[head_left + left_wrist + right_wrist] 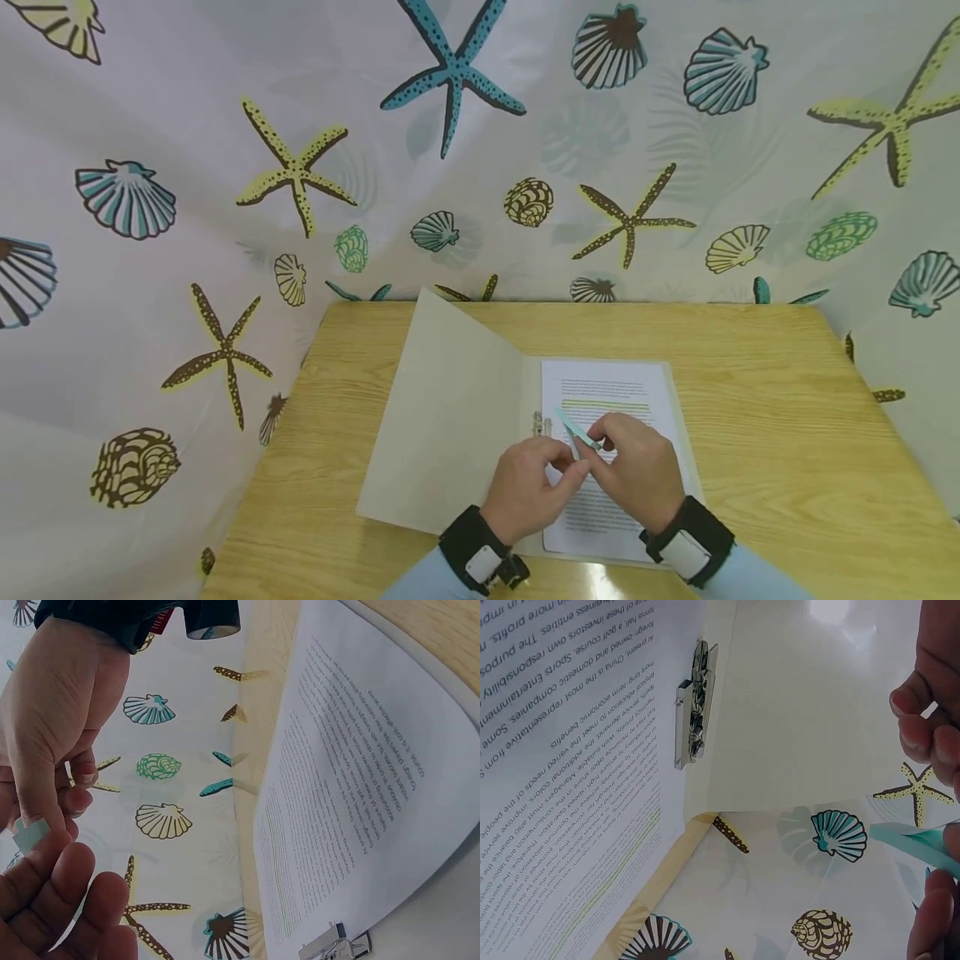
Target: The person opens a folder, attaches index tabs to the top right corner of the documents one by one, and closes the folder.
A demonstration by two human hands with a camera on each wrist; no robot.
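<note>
Strip (919, 842): narrow, pale blue-green, paper-like; smooth, unmarked where it shows. Paler upper edge over a deeper teal face in the right wrist view; slants up and leftward from the fingers in the head view.

Position: in the air in front of the page (600, 518), near the left end of its yellow-highlighted lines, right of the metal clip (538, 423).

Right hand (641, 467): grip closed to a pinch, strip between thumb and fingers. Left hand (525, 483): fingers bent, tips right beside the right hand's; cannot tell whether its grip has hold of the strip.

Page: white, printed, in a cream folder (450, 417), cover spread leftward, on the wood-grain table (787, 417).
</note>
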